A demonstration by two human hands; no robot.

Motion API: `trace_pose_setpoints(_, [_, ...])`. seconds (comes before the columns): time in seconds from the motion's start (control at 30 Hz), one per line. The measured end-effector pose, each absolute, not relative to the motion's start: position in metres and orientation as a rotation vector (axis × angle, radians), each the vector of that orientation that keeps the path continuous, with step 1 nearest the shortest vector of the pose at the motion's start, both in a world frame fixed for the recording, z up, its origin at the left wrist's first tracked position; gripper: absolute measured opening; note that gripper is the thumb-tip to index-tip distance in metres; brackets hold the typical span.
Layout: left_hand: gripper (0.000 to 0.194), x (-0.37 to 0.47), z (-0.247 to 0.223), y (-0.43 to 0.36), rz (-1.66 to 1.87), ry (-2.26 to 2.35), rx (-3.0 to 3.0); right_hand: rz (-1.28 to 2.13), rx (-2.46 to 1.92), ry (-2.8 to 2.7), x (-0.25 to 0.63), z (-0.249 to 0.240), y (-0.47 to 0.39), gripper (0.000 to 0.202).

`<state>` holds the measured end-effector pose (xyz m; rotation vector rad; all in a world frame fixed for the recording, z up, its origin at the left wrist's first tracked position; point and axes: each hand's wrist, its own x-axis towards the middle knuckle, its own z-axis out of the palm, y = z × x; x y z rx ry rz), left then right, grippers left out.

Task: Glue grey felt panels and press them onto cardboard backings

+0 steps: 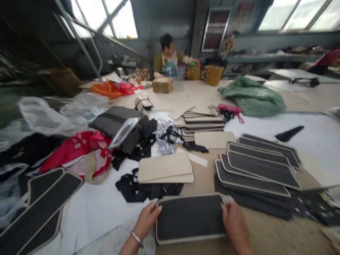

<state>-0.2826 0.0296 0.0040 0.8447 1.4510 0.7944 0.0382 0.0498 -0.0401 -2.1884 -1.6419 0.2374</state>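
Between my hands is a small stack of dark rectangular panels (191, 217) with rounded corners and beige edging. My left hand (147, 217) grips the stack's left end, thumb on top, a bracelet on the wrist. At the right end my right hand (235, 223) is closed on it, thumb on the top face; the lower panel edges show beside those fingers. Just beyond lie beige panels (164, 167) over black fabric pieces (132, 186). To the right, several more dark panels (260, 170) overlap in a fanned pile.
Longer dark panels (45, 209) lie at the left near a red bag (77, 150). Further back are a grey folded bundle (119, 122), a stack of beige panels (203, 122) and a green sack (252, 95). A person (168, 58) works across the table beside a cardboard box (162, 85).
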Motion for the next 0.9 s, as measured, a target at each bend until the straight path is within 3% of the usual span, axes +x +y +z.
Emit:
trace_pose_setpoints(0.5, [0.034, -0.278, -0.006, 0.019, 0.759, 1.506, 0.802, 0.302, -2.272, -1.656, 0.03, -0.011, 0.05, 0.009])
trace_pose_setpoints(0.67, [0.024, -0.278, -0.015, 0.018, 0.748, 1.637, 0.906, 0.693, -2.123, -1.341, 0.035, 0.004, 0.051, 0.02])
trace_pose_setpoints(0.83, [0.018, -0.276, -0.015, 0.017, 0.754, 1.682, 0.949, 1.487, -1.834, -1.071, 0.045, 0.012, 0.053, 0.039])
trace_pose_setpoints(0.9, [0.016, -0.276, -0.016, 0.017, 0.76, 1.674, 0.971, 1.622, -1.809, -1.036, 0.047, 0.015, 0.052, 0.04])
